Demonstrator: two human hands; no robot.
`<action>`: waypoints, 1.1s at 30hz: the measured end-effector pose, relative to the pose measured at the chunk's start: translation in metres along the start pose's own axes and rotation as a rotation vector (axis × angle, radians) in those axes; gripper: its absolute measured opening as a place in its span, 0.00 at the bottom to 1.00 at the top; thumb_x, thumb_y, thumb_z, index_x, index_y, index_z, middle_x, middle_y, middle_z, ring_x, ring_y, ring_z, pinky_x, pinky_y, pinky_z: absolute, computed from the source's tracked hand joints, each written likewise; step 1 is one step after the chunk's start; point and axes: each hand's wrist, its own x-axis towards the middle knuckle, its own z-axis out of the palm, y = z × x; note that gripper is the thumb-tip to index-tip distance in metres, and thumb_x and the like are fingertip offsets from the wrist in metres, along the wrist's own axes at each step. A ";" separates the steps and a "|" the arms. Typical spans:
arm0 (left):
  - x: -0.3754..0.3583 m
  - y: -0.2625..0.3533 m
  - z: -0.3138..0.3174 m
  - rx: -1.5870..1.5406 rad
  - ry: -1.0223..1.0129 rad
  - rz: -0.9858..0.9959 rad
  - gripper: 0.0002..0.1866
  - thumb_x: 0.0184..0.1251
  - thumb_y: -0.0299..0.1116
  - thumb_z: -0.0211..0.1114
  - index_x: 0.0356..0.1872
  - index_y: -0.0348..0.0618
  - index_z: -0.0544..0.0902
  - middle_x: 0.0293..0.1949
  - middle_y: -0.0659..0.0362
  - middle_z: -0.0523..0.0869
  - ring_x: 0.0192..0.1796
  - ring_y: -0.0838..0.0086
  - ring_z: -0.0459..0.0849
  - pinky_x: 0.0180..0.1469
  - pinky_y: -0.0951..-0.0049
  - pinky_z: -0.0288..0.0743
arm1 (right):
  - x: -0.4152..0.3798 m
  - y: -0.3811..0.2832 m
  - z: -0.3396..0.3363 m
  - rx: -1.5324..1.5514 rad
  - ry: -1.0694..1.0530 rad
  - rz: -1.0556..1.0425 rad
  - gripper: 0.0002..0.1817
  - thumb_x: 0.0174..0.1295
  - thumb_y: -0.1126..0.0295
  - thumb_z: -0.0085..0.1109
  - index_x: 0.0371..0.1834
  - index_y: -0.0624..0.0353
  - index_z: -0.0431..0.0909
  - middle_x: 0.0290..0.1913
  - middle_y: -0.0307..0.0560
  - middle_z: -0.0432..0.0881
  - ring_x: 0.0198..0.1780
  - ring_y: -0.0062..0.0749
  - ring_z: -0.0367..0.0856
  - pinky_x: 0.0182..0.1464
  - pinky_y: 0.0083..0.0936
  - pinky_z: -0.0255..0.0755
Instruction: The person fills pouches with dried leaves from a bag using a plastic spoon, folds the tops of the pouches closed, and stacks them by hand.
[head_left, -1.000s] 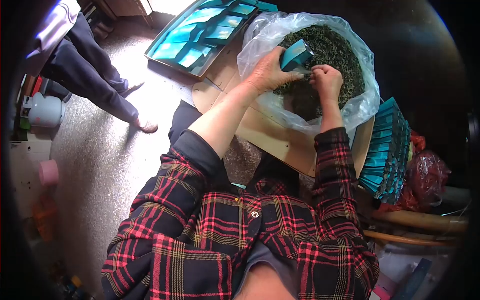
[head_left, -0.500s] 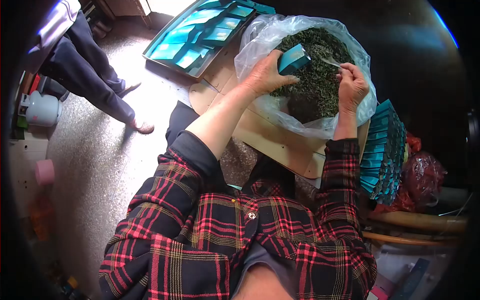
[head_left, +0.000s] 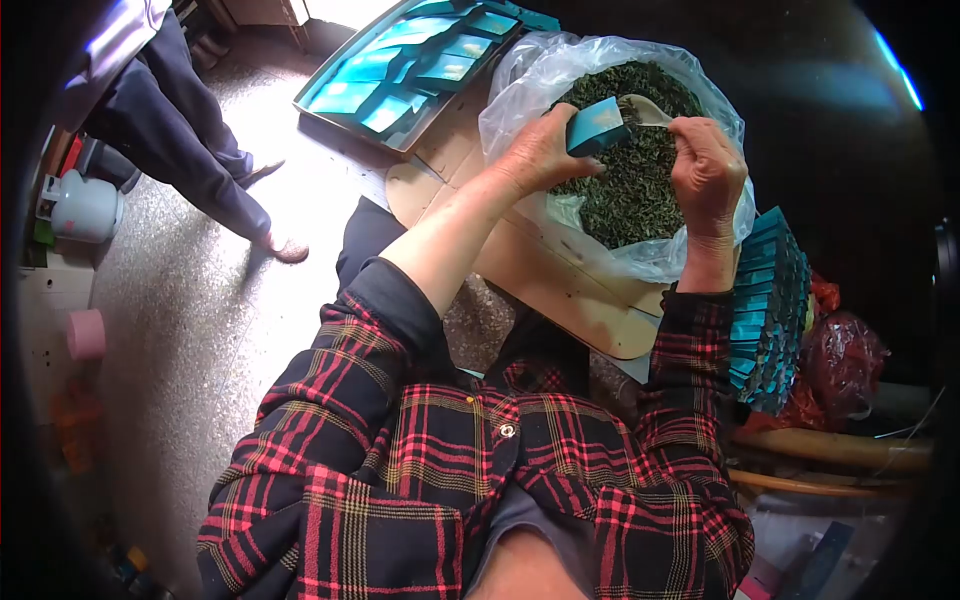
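My left hand (head_left: 545,150) is closed around a small teal packet (head_left: 597,126), held tilted over a clear plastic bag (head_left: 510,110). Dark green dried leaves, like loose tea (head_left: 625,195), fill the bag. In my right hand (head_left: 706,170) is the handle of a pale spoon (head_left: 645,112). Its bowl is right at the packet's open end, which faces right. The bag lies open on flattened cardboard (head_left: 560,290) in front of me.
A shallow box (head_left: 405,148) of teal packets stands at the back left. Stacked flat teal packets (head_left: 765,310) sit right of the bag, beside a red plastic bag (head_left: 845,360). Another person's legs (head_left: 180,140) are at the left, near a white gas cylinder (head_left: 85,207).
My right hand has risen slightly and turned, bringing the spoon from over the leaves up to the packet's mouth. My left hand still holds the packet, shifted slightly right.
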 end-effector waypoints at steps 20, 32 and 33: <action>-0.003 0.000 0.005 -0.003 0.060 0.064 0.38 0.43 0.43 0.79 0.55 0.42 0.70 0.44 0.47 0.82 0.49 0.58 0.82 0.52 0.62 0.75 | -0.024 -0.012 0.011 0.048 0.169 0.038 0.07 0.51 0.84 0.59 0.30 0.60 0.82 0.30 0.49 0.83 0.33 0.39 0.84 0.36 0.27 0.78; 0.000 -0.005 0.010 -0.486 -0.056 0.188 0.33 0.47 0.34 0.79 0.54 0.44 0.72 0.43 0.60 0.82 0.47 0.75 0.80 0.52 0.72 0.74 | -0.105 0.004 0.039 -0.050 -0.173 0.449 0.09 0.57 0.76 0.59 0.40 0.56 0.83 0.29 0.43 0.83 0.30 0.28 0.83 0.36 0.24 0.76; 0.000 -0.005 0.010 -0.589 -0.120 0.149 0.32 0.48 0.33 0.78 0.54 0.44 0.72 0.43 0.63 0.82 0.47 0.77 0.80 0.53 0.73 0.74 | -0.104 0.005 0.039 -0.028 -0.135 0.380 0.10 0.56 0.76 0.59 0.42 0.55 0.82 0.30 0.45 0.84 0.30 0.32 0.83 0.36 0.25 0.76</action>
